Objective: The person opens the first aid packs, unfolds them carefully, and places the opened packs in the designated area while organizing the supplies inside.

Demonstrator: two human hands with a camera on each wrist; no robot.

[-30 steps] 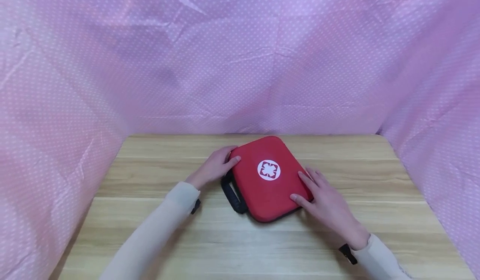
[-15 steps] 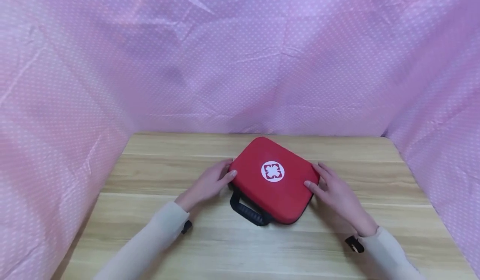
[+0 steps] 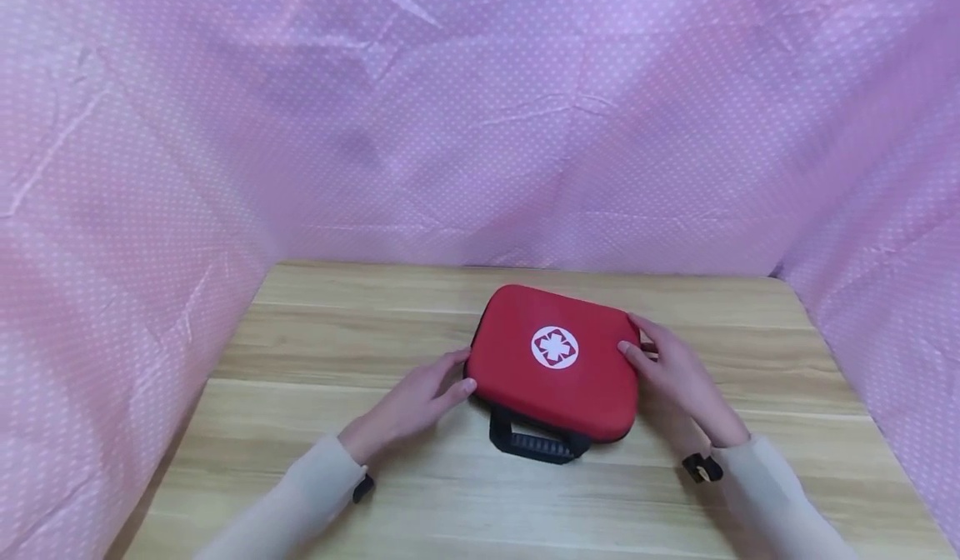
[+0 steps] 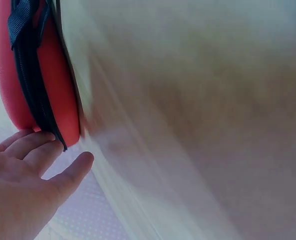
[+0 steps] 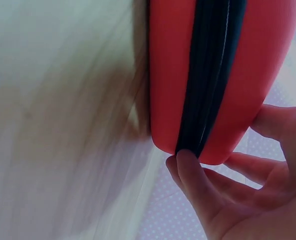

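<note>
A red first-aid kit (image 3: pixel 525 377) with a white round emblem lies flat on the wooden table, its black handle (image 3: pixel 536 445) facing the near edge. At its left end, my left hand (image 3: pixel 401 406) touches the side with fairly straight fingers; the left wrist view shows fingertips (image 4: pixel 45 137) against the black zipper band. My right hand (image 3: pixel 682 381) holds the right end, thumb on the lid. Fingers (image 5: pixel 190 170) of that hand bend round the corner by the zipper (image 5: pixel 207 75) in the right wrist view. The zipper looks closed along the sides that show.
The wood-grain table (image 3: pixel 300 352) stretches out around the kit. Pink polka-dot cloth (image 3: pixel 480 127) hangs behind the table and along both sides. Each wrist wears a black strap, such as the right one (image 3: pixel 702 467).
Between both hands the first-aid kit has turned counterclockwise, its handle swinging from the left side to the near side. My left hand has come nearer; the right has shifted slightly away and right.
</note>
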